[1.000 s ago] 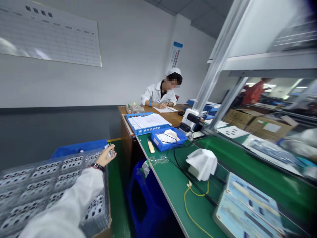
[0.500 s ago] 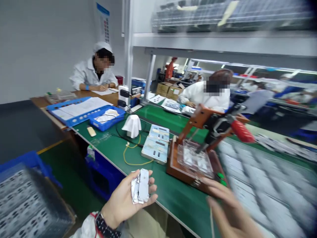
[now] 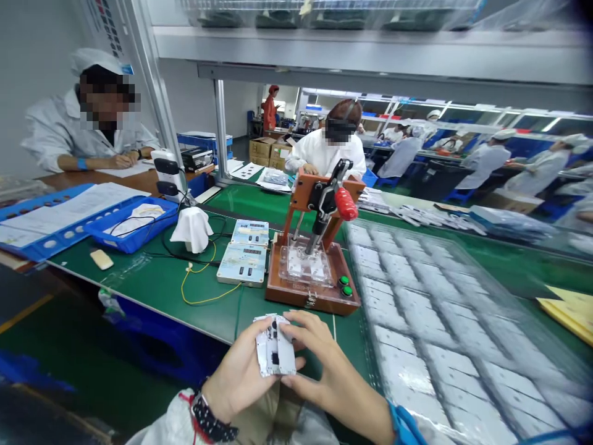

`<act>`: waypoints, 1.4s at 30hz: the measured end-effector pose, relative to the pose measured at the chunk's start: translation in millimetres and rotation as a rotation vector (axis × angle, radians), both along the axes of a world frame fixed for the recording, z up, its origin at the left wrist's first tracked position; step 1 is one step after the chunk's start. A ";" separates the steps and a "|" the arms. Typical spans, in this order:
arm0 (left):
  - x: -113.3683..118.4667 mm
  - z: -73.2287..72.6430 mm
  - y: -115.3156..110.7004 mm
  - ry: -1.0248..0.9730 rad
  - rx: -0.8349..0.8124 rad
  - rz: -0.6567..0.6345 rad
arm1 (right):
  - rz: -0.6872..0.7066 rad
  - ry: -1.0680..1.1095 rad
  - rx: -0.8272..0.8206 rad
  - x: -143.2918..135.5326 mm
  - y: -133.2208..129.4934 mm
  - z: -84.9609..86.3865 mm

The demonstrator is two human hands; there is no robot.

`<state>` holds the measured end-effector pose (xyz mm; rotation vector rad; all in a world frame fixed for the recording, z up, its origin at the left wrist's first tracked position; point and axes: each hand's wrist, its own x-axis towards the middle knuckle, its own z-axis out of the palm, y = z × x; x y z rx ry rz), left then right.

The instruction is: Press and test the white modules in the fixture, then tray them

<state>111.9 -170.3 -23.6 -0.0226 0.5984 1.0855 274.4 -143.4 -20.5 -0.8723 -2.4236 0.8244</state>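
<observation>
A small stack of white circuit boards [image 3: 283,358] with dark components is held low in the middle of the view. My left hand [image 3: 243,364] wraps round its left side, thumb on top. My right hand [image 3: 324,358] grips the right side, fingertips on the upper edge and thumb below. Beyond the hands stands a brown test fixture [image 3: 282,293] with a red-handled lever clamp [image 3: 346,204], a clear plate and two green buttons. Two meter boxes [image 3: 241,262] sit left of the fixture.
Trays of white boards [image 3: 407,315] cover the right side of the green bench. Toward the left lie a blue tray [image 3: 125,241], a white cloth [image 3: 191,230] and a yellow wire [image 3: 185,290]. A shelf [image 3: 324,52] crosses overhead. Two people in white sit beyond the bench.
The view has turned right. My right hand has moved in from the right and taken hold of the boards beside my left hand, which still holds them.
</observation>
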 end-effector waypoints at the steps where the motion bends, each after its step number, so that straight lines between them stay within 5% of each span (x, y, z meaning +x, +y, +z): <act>1: 1.6 0.0 0.9 -0.010 0.000 -0.013 | -0.007 -0.003 -0.009 2.8 -0.2 -0.4; 11: 15.9 -4.1 3.6 -0.017 -0.017 -0.056 | -0.042 0.051 -0.062 6.6 -1.8 -8.8; 15: 12.5 -16.3 -0.6 0.217 0.039 0.037 | -0.113 0.142 -0.203 13.9 0.0 0.6; 18: 5.0 -20.1 -4.6 0.650 0.325 0.112 | -0.135 0.218 -0.460 23.9 2.6 8.2; 21: -2.2 -12.6 -5.2 1.033 0.708 0.028 | -0.052 0.311 -0.793 29.1 5.8 12.2; 25: -3.1 -1.0 0.2 1.261 0.956 -0.081 | 0.036 0.390 -0.981 30.6 9.3 14.4; 28: -0.6 -5.4 5.8 1.310 0.896 -0.041 | -0.083 0.334 -0.880 36.5 8.8 14.8; 30: 0.2 -13.5 9.4 1.343 0.790 -0.027 | -0.232 0.185 -0.675 40.2 6.1 13.6; 34: 2.0 -27.5 14.6 1.517 0.676 -0.066 | -0.583 -0.371 -0.126 31.0 -0.2 6.9; 36: 4.1 -30.5 16.0 1.620 0.651 -0.086 | -0.696 -0.626 0.018 19.5 -0.2 2.1; 42: 1.1 -27.0 15.8 1.730 0.646 -0.154 | -0.684 -0.774 0.165 13.7 6.8 -8.3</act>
